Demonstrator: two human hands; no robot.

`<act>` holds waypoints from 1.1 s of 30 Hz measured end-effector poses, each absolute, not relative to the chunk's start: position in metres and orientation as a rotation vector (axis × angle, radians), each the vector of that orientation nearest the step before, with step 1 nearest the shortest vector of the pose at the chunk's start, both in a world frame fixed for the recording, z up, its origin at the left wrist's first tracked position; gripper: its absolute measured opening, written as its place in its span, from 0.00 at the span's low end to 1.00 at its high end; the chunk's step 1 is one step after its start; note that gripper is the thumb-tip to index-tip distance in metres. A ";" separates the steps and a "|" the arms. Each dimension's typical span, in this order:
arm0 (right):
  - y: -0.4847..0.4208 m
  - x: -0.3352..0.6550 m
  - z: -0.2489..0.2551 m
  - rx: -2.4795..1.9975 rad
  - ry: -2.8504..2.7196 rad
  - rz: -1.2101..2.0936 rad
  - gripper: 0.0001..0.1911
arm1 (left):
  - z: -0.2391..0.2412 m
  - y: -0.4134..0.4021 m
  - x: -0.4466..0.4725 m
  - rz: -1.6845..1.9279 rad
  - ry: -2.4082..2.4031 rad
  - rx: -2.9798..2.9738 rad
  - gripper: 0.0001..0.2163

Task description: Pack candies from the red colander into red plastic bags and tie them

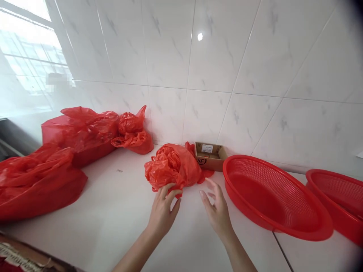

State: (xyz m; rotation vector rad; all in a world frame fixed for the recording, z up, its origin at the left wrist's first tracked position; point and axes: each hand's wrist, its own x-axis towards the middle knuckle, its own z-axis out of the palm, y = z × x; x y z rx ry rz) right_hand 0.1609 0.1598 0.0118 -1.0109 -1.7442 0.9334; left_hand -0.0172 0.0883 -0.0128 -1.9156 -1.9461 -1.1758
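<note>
In the middle of the white table lies a crumpled red plastic bag (187, 162), bunched up against the wall side. My left hand (166, 206) is at the bag's near edge, fingers curved and apart; whether the fingertips touch it I cannot tell. To the right, my right hand (216, 206) hovers over the table with fingers spread, holding nothing. It is nearest to the bag's right end and the rim of a red plastic basket (255, 189). Behind the bag stands an open cardboard box (211, 163) with a white label. What the bag contains is hidden.
More red plastic bags (85, 132) are along the wall at left, with a large one (42, 181) nearer me. A second red basket (340, 200) stands at far right. A tiled wall (212, 68) closes off the back; a cardboard edge (28, 253) shows at bottom left.
</note>
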 end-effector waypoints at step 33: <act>0.220 0.090 -0.007 -0.674 -1.689 0.955 0.17 | -0.014 0.112 -0.063 -1.395 -1.952 -1.735 0.12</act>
